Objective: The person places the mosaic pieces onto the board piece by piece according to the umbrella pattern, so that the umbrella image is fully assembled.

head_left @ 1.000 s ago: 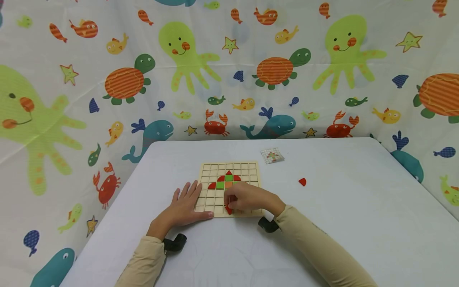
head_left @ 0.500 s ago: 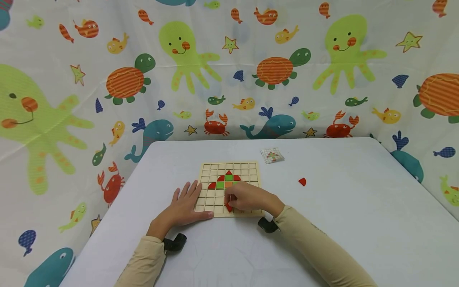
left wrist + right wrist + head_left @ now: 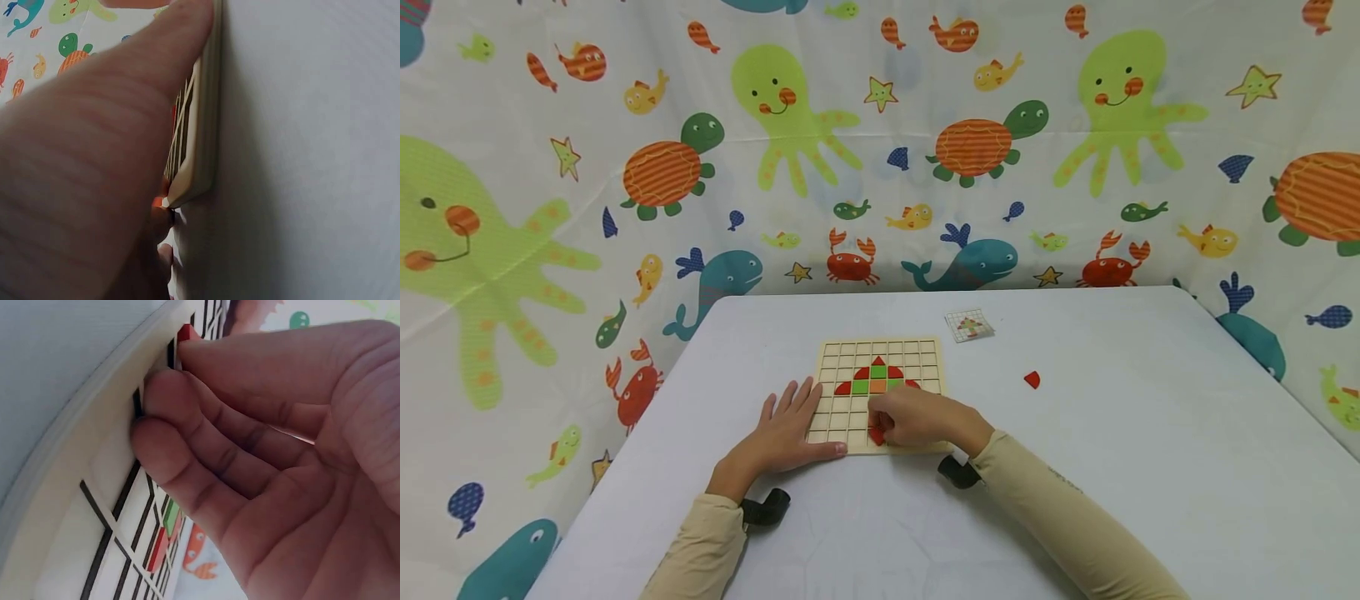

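A square wooden grid board [image 3: 842,421] lies on the table, with several flat red, green and orange pieces set in its upper middle cells. My left hand [image 3: 790,429] rests flat at the board's left side, fingers spread, thumb along the near edge. Over the lower middle of the board, my right hand [image 3: 917,415] has its fingers curled and holds a red piece [image 3: 877,436] at the bottom row. In the right wrist view the thumb tip meets this red piece [image 3: 187,332]; the fingers cover part of it. The left wrist view shows mostly the left thumb [image 3: 150,69].
One loose red wedge-shaped piece [image 3: 1032,380] lies on the white table [image 3: 1112,433] right of the board. Behind the board's right corner is a small pattern card [image 3: 970,325]. A curtain printed with sea animals [image 3: 880,167] hangs behind the table.
My right hand has shifted slightly toward me, uncovering a red piece at the right of the pattern. The red piece it holds has moved a little up the board. My left hand stays put.
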Demonstrator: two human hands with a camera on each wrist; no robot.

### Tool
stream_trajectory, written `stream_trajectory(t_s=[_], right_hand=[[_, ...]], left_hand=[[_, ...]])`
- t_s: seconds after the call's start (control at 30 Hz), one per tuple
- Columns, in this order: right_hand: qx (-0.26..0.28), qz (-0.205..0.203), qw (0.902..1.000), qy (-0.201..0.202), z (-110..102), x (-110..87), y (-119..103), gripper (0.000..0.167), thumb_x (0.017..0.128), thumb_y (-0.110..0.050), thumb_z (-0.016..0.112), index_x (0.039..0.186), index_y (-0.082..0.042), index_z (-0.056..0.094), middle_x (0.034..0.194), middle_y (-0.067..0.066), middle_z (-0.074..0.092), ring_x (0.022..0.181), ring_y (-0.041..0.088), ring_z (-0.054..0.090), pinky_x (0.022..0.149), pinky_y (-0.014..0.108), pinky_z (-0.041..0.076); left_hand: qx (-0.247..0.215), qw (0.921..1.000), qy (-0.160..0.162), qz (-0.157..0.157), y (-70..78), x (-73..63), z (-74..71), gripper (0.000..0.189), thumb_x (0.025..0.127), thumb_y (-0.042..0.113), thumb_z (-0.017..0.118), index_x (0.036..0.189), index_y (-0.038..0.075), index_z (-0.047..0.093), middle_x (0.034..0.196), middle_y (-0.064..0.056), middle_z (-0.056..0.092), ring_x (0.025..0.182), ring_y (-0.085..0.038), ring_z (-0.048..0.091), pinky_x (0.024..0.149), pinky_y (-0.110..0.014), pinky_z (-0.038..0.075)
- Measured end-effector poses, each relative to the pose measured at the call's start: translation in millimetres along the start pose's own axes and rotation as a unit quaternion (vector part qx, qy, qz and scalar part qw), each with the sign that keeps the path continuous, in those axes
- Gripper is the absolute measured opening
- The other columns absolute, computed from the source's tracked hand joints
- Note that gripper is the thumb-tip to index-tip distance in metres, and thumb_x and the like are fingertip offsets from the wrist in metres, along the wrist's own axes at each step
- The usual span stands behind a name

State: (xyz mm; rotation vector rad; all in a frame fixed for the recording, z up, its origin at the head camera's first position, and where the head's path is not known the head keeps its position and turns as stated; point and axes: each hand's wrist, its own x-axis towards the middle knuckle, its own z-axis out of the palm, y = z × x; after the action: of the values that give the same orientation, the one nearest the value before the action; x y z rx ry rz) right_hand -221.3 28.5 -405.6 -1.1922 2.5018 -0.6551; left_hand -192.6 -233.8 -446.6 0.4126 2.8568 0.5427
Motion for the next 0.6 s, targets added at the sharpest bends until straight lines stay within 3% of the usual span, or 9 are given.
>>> stream_trajectory(t_s=[0.17,0.6], right_hand=[[-0.006,0.02,0.9997,-0.013,0.5,-0.4,-2.3,0.017,0.097,0.002,0.074,0.101,-0.014,0.069,0.08,-0.005,0.059,0.078,0.013,0.055,0.071,0.024,0.048],[-0.033,0.021,0.9991,0.015,7.9,1.6,-1.8,0.013,0.1,-0.01,0.077,0.094,-0.016,0.068,0.079,-0.008,0.059,0.08,0.012,0.056,0.073,0.024,0.049]], left_hand=[[0.002,1.0,-0.004,-0.003,-0.5,0.2,0.4,0.123,0.088,0.074,0.071,0.17,-0.001,0.018,0.177,-0.022,0.009,0.162,-0.046,-0.001,0.125,-0.067,-0.004],[0.007,1.0,0.004,0.0,-1.3,0.6,0.4,0.122,0.088,0.073,0.072,0.17,-0.001,0.019,0.177,-0.022,0.011,0.162,-0.046,0.001,0.125,-0.068,-0.003]])
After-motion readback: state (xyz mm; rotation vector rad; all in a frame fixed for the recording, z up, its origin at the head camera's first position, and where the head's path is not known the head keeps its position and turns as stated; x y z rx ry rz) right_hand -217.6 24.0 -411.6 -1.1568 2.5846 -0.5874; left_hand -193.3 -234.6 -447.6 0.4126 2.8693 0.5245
